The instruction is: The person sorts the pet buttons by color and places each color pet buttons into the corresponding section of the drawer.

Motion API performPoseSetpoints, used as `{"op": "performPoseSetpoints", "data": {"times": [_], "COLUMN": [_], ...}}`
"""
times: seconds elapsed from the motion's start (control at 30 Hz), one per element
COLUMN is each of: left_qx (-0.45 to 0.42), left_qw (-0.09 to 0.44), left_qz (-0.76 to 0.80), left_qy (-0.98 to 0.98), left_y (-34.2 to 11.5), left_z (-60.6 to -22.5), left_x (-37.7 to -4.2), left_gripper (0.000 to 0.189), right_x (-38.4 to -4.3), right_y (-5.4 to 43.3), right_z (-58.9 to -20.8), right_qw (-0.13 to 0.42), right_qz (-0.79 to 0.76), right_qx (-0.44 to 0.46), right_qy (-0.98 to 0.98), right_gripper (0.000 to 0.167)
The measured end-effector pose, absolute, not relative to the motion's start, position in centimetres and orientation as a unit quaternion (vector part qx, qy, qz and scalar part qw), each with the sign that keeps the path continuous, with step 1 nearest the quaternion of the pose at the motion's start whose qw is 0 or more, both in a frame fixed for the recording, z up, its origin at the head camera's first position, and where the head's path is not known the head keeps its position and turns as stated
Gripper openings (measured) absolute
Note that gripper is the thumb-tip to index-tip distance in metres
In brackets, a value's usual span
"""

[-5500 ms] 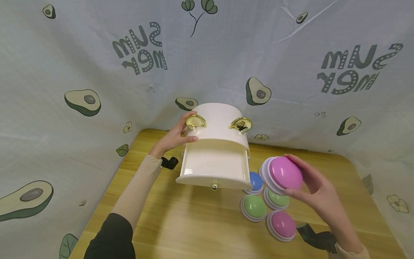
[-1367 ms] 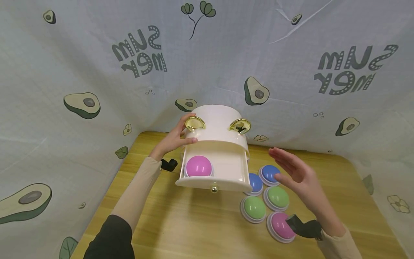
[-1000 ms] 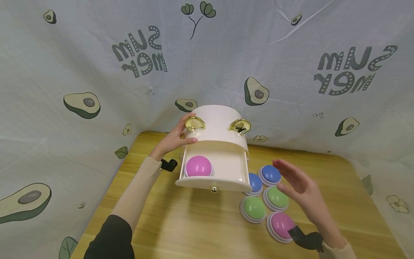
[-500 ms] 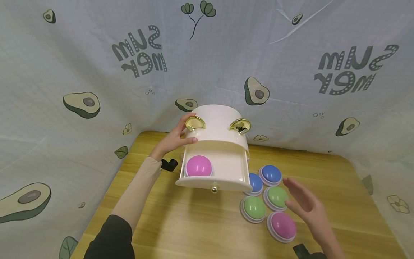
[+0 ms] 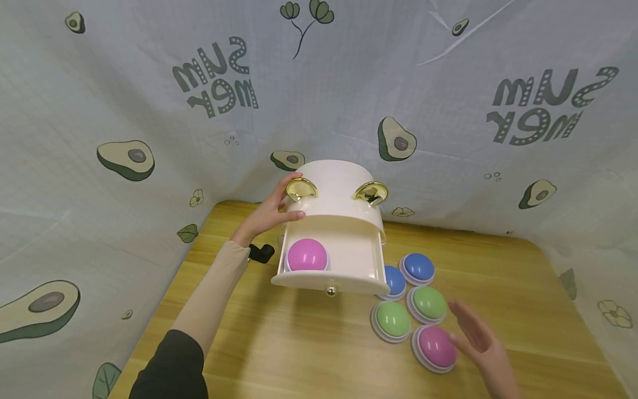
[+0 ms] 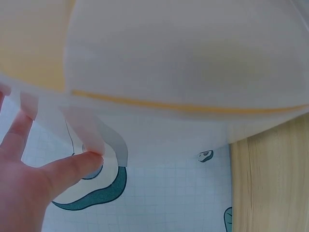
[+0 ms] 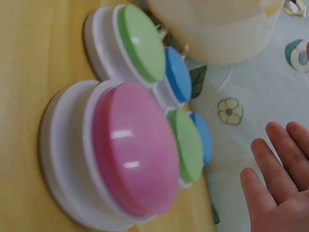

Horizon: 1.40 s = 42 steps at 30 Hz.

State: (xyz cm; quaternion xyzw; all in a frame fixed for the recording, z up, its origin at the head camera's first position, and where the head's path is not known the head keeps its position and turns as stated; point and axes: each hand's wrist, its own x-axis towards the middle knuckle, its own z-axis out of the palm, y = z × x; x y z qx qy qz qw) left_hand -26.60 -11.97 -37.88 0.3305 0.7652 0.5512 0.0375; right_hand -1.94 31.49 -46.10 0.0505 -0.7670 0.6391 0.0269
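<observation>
Currently, our right hand point(image 5: 487, 354), fingers extended, hovers just beside a pink button point(image 5: 436, 346) inward from the right edge of the table point(image 5: 299, 354); our left hand point(image 5: 269, 211) grips the white drawer box point(image 5: 336, 188) near the far edge.

From here I see a black outer sleeve point(image 5: 171, 368) at lower left, a beige inner sleeve point(image 5: 211, 299), and a small black wrist attachment point(image 5: 261, 253).

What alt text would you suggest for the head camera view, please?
A person's left hand grips a cream box whose open drawer holds a pink button. The open right hand is beside another pink button on the wooden table, near two green buttons and two blue ones.
</observation>
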Motion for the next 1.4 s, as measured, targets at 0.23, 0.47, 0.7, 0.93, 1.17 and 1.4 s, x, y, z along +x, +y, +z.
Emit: {"op": "performPoseSetpoints", "data": {"times": [0.23, 0.47, 0.7, 0.93, 1.17, 1.4], "left_qx": [0.326, 0.329, 0.331, 0.326, 0.324, 0.321], "left_qw": [0.038, 0.039, 0.036, 0.042, 0.042, 0.044], "left_qz": [0.551, 0.552, 0.553, 0.553, 0.553, 0.554], "left_qy": [0.767, 0.765, 0.763, 0.766, 0.766, 0.767], "left_y": [-11.9, -11.8, -11.9, -11.9, -11.9, -11.9], "left_z": [-37.8, -37.8, -37.9, -37.9, -37.8, -37.8], "left_x": [-26.5, -26.5, -26.5, -26.5, -26.3, -26.3], "left_gripper": [0.083, 0.081, 0.081, 0.083, 0.084, 0.084], "right_x": [-1.2, -0.5, -0.3, -0.2, -0.2, -0.2], "right_y": [32.1, 31.8, 31.7, 31.4, 31.1, 31.1], "right_z": [-48.8, -51.5, -53.0, -53.2, -52.5, -52.7], "right_qw": [0.033, 0.029, 0.031, 0.011, -0.032, -0.032], "right_qz": [0.654, 0.602, 0.604, 0.540, 0.467, 0.447], "right_qx": [0.046, 0.000, -0.020, -0.022, -0.060, -0.091], "right_qy": [-0.755, -0.798, -0.796, -0.842, -0.881, -0.889], "right_gripper": [0.063, 0.065, 0.068, 0.084, 0.098, 0.097]}}
